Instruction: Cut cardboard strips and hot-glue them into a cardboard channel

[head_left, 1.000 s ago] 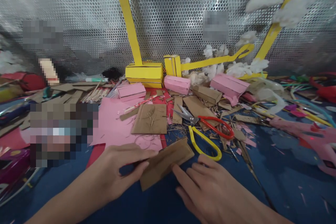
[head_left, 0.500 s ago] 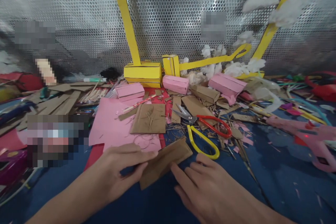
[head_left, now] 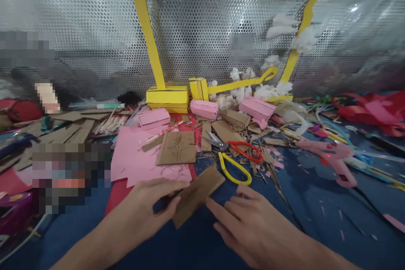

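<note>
A narrow piece of brown cardboard (head_left: 199, 194) with a lengthwise crease is tilted above the blue table, between my hands. My left hand (head_left: 148, 206) pinches its left end, fingers above and thumb on the near side. On the right, my right hand (head_left: 249, 219) has its index fingertip against the near edge, the other fingers curled in. Just beyond the right hand lie scissors (head_left: 228, 145) with one red and one yellow handle, blades spread. A square cardboard piece (head_left: 177, 147) with thin scraps on it rests on pink paper (head_left: 133, 156) past my left hand.
Yellow paper-covered boxes (head_left: 167, 98) with long strips stand at the back, near pink boxes (head_left: 204, 109) and white fluffy tufts (head_left: 305, 40). A pink glue gun (head_left: 329, 156) with a red light lies at right. Cardboard strips (head_left: 69, 139) and sticks crowd the left.
The view has shifted and tilted slightly, showing more of the right side. The cardboard has turned a little steeper between my hands; both hands stay on it.
</note>
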`<state>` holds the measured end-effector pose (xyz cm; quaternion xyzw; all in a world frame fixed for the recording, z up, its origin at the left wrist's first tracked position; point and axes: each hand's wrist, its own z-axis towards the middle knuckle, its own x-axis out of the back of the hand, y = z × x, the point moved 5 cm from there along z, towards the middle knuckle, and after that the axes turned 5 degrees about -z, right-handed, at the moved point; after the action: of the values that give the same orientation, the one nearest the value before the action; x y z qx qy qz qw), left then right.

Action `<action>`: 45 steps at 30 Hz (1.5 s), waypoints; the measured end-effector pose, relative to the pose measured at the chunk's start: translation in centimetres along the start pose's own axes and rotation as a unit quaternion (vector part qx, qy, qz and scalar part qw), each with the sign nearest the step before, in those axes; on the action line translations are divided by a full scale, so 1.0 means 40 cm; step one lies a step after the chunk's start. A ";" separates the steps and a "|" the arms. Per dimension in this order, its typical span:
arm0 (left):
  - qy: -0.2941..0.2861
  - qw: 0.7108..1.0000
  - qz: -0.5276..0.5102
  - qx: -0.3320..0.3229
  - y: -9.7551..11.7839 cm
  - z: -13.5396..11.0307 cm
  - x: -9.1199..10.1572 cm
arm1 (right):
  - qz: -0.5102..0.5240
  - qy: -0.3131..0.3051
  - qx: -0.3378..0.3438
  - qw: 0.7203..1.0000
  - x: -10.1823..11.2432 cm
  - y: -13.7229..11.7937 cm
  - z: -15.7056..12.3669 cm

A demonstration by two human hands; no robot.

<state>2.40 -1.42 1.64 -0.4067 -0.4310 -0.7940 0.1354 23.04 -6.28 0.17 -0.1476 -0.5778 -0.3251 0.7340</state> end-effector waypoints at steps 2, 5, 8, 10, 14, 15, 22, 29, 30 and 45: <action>-0.001 1.000 0.010 0.009 -0.001 -0.009 -0.007 | 0.018 0.016 -0.024 0.999 0.014 -0.001 -0.040; 0.004 1.000 0.010 -0.017 -0.001 -0.023 -0.019 | 0.040 0.046 -0.082 0.995 0.040 0.012 -0.118; -0.004 0.999 0.009 -0.038 0.002 -0.029 -0.030 | 0.055 0.072 -0.132 0.987 0.063 0.024 -0.182; -0.014 0.999 0.004 -0.048 0.007 -0.030 -0.036 | 0.055 0.067 -0.145 0.986 0.066 0.020 -0.196; -0.006 0.997 -0.001 -0.071 0.013 -0.030 -0.041 | 0.035 -0.015 -0.128 0.991 0.035 -0.022 -0.146; -0.007 0.997 -0.001 -0.076 0.013 -0.030 -0.042 | 0.025 -0.035 -0.126 0.991 0.026 -0.033 -0.126; -0.014 0.998 -0.002 -0.066 0.011 -0.026 -0.042 | -0.028 -0.096 -0.116 0.988 0.002 -0.062 -0.035; -0.028 0.999 0.008 -0.034 0.006 -0.022 -0.036 | -0.025 -0.088 -0.116 0.989 0.001 -0.065 -0.028; -0.031 0.999 0.008 -0.029 0.006 -0.021 -0.036 | -0.022 -0.086 -0.117 0.989 0.004 -0.066 -0.028; -0.054 0.997 0.053 -0.010 0.008 -0.015 -0.033 | -0.090 0.152 -0.592 0.787 0.118 0.385 -0.531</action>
<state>3.09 -2.25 0.66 -0.4722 -0.4076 -0.7672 0.1496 49.57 -8.85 0.94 -0.4492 -0.1636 -0.6858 0.5487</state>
